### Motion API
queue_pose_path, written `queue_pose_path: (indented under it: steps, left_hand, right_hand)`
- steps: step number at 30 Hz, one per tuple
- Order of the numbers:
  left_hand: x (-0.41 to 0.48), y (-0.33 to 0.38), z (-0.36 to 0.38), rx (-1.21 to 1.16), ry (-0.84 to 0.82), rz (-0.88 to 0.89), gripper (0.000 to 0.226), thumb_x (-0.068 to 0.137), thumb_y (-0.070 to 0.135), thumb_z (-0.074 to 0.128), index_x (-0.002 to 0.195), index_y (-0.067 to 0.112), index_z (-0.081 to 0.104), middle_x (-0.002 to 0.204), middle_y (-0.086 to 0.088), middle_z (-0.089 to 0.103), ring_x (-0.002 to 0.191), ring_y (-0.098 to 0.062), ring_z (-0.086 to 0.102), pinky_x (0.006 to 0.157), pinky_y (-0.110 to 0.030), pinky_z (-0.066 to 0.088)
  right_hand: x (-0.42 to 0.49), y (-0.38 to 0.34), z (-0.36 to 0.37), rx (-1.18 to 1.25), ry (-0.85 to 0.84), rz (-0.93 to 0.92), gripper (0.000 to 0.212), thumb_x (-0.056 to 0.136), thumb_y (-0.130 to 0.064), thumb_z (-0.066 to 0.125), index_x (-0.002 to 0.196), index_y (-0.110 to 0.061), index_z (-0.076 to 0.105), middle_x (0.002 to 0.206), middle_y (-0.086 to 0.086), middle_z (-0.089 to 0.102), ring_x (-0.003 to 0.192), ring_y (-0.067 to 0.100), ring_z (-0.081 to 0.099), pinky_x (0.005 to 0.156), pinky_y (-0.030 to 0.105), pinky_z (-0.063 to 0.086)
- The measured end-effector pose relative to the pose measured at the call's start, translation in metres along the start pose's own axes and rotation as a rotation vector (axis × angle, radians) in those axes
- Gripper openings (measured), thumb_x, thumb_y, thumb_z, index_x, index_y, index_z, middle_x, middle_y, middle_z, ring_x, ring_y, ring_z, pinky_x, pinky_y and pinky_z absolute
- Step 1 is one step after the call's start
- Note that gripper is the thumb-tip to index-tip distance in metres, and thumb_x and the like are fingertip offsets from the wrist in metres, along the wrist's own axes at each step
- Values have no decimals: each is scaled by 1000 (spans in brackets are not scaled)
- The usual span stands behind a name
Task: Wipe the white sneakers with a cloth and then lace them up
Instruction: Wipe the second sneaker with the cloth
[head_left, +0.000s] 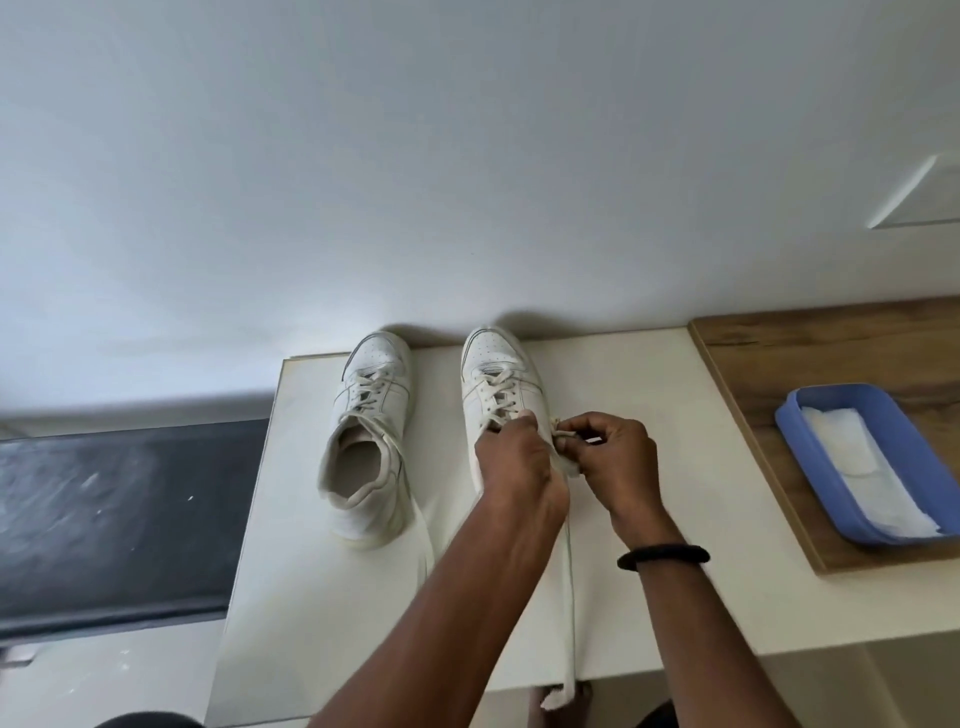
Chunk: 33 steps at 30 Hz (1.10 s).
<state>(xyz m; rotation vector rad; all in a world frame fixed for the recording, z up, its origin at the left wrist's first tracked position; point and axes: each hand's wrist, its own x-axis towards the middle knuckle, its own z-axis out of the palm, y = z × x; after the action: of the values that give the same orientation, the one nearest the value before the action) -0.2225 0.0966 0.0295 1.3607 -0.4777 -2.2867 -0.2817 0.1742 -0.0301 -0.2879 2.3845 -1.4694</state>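
The person is working on the nearer-to-tray sneaker (493, 364) of the 2, which is standing toe-to-wall on the white table (675, 519). The left hand (511, 457) is curling its fingers over this sneaker's upper eyelets, apparently pinching the lace (569, 597) there. The right hand (613, 457), just beside the sneaker's collar, is clamping thumb and fingertips together on a fold of the same lace. The lace's long tail is running back from this sneaker and dangling over the table edge.

That hanging tail is the likely trouble: its weight, or a knee catching it, could be dragging the lace out through the eyelets or leaving 1 end too short to tie. Pulling hard could also be sliding the sneaker backwards, since neither hand is pressing it down.

The second sneaker (371, 410) is sitting to this sneaker's far side, loosely laced. The cloth (852, 457) is lying in a blue tray (800, 431), well apart from the sneaker on the other side.
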Motion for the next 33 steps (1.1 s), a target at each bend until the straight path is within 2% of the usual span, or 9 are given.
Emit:
queue_pose_path:
  steps: [3, 11, 14, 16, 19, 21, 23, 29, 33]
  left_hand:
    - [8, -2, 1, 36, 30, 4, 26, 99, -9, 44, 117, 7, 54, 111, -22, 63, 93, -38, 65, 86, -52, 57]
    - [-6, 1, 11, 292, 42, 51, 26, 96, -13, 46, 81, 7, 54, 75, -7, 51, 47, -10, 56, 38, -15, 42]
    - [-20, 4, 9, 469, -28, 42, 21, 95, -4, 54, 82, 12, 54, 87, -5, 58, 70, -10, 57, 60, -21, 45]
    - [-37, 11, 3, 605, -122, 77, 11, 96, 3, 59, 106, 5, 61, 111, -10, 65, 98, -19, 63, 79, -26, 51]
    - [-51, 21, -17, 934, -274, 298, 46, 99, 13, 59, 145, 11, 52, 140, -5, 60, 128, -17, 56, 109, -35, 45]
    - [-50, 26, -27, 1119, -256, 610, 39, 98, 12, 60, 136, 19, 61, 126, 5, 71, 113, -8, 66, 104, -33, 50]
    - [-44, 30, -30, 1185, -234, 766, 32, 97, 14, 62, 127, 23, 67, 107, 10, 76, 96, -6, 72, 92, -34, 56]
    - [-54, 24, -23, 1114, -318, 650, 15, 91, 26, 75, 105, 25, 75, 83, 8, 77, 74, -7, 74, 79, -44, 62]
    - [-87, -7, -13, 1061, -424, 669, 8, 91, 20, 75, 98, 20, 77, 81, 8, 77, 72, -7, 75, 67, -37, 61]
  right_hand:
    - [4, 6, 3, -8, 16, -2, 21, 77, -8, 84, 78, -27, 77, 75, -10, 73, 69, 8, 68, 65, 24, 52]
    - [3, 16, 7, 43, 84, 54, 20, 80, -11, 80, 76, -30, 75, 77, -10, 74, 73, 11, 69, 76, 38, 61]
    - [2, 7, 2, 116, 190, 43, 16, 84, -13, 77, 81, -28, 74, 80, -11, 73, 80, 9, 69, 78, 43, 62]
    - [1, 1, -3, 208, 206, 46, 14, 84, -14, 76, 81, -28, 74, 80, -10, 74, 83, 13, 71, 79, 46, 62]
    - [-6, -9, -10, 311, 151, 28, 11, 83, -15, 77, 85, -26, 78, 82, -7, 77, 83, 16, 72, 77, 48, 62]
    - [-13, -18, -12, 326, 96, -13, 13, 83, -14, 77, 88, -25, 78, 85, -5, 78, 84, 16, 74, 78, 48, 62]
    - [-20, -26, -16, 384, 60, -24, 15, 83, -9, 78, 90, -22, 76, 87, -1, 79, 86, 18, 75, 78, 46, 62]
    - [-47, -50, -46, 669, -74, 20, 13, 88, 3, 69, 95, -7, 74, 88, 12, 77, 80, 24, 74, 72, 38, 61]
    - [-80, -47, -93, 695, -7, 40, 15, 90, 2, 67, 95, -10, 74, 87, 10, 76, 77, 21, 72, 67, 31, 57]
